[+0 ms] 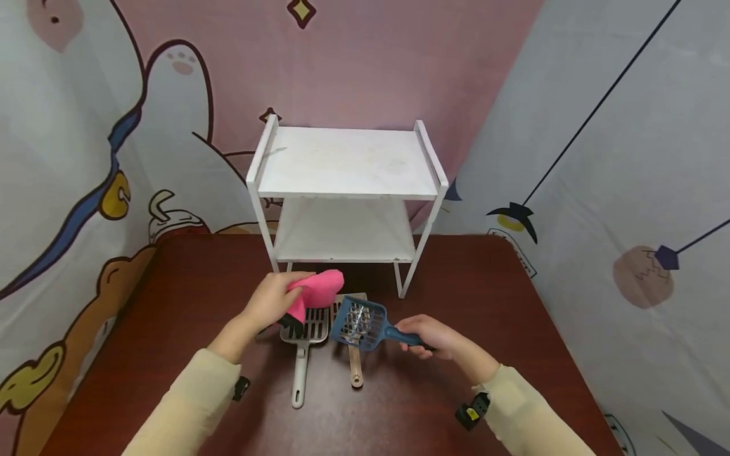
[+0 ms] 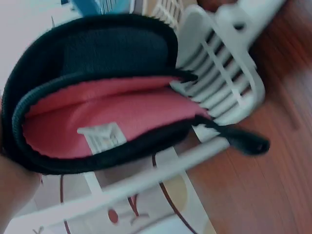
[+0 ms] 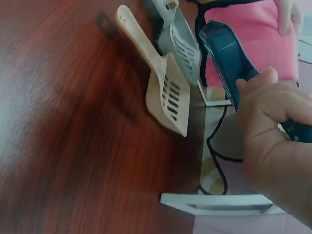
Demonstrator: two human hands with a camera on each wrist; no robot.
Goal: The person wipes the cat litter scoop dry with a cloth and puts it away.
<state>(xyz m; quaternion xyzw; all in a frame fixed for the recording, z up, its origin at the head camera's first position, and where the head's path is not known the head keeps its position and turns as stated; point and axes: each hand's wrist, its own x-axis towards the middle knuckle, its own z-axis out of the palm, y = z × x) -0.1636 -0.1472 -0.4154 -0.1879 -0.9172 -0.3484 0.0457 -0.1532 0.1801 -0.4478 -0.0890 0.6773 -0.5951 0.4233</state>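
Cartoon-printed cloth (image 1: 371, 69) backs a dark red-brown tabletop (image 1: 399, 405) and white two-tier shelf (image 1: 348, 161). Left grip (image 1: 272, 299) is closed on a pink mitt (image 1: 324, 288), mouth gaping, beside the grey scoop's blade; right grip (image 1: 424, 335) wraps the handle of a blue scoop (image 1: 371, 326) above the beige scoop (image 1: 355, 364). Judged risks: swinging blue leftward could snag the mitt; lowering it could knock beige askew. Hidden: beige blade, partly behind blue; left fingertips, behind the mitt in left wrist view; mitt label (image 2: 105, 138) illegible; mitt-to-grey-scoop (image 1: 300, 373) contact uncertain
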